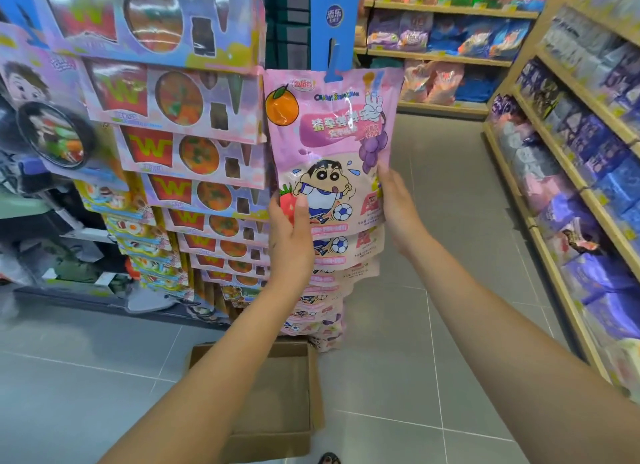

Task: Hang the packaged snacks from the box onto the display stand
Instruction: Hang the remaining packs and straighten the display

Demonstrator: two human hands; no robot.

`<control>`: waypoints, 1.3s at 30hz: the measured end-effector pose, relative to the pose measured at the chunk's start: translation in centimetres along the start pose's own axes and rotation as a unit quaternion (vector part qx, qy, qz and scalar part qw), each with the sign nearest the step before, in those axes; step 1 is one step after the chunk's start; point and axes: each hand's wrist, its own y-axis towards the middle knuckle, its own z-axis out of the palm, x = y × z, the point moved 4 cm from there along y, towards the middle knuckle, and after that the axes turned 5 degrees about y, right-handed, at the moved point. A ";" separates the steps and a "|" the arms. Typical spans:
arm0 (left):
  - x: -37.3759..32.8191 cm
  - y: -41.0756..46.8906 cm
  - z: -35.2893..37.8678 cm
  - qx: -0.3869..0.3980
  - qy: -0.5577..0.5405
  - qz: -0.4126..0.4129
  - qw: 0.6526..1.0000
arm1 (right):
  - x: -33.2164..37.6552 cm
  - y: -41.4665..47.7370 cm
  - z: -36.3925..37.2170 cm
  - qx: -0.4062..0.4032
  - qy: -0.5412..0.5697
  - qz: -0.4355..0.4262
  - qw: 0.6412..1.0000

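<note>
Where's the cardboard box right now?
Head view, bottom centre: the cardboard box sits open on the grey floor, just below the column of hanging pink snack bags, partly hidden by the left forearm.

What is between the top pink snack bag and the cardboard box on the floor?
Head view: more identical pink bags hang overlapping between the top bag and the box.

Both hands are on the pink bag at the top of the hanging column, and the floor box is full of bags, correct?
Not quite. The head view shows the left hand and right hand on the pink bag, but the box shows only bare cardboard inside where the arm doesn't hide it.
</note>
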 end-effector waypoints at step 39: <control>10.0 0.2 1.3 0.068 0.031 -0.077 0.994 | -8.7 -0.6 0.3 0.020 0.066 0.015 0.998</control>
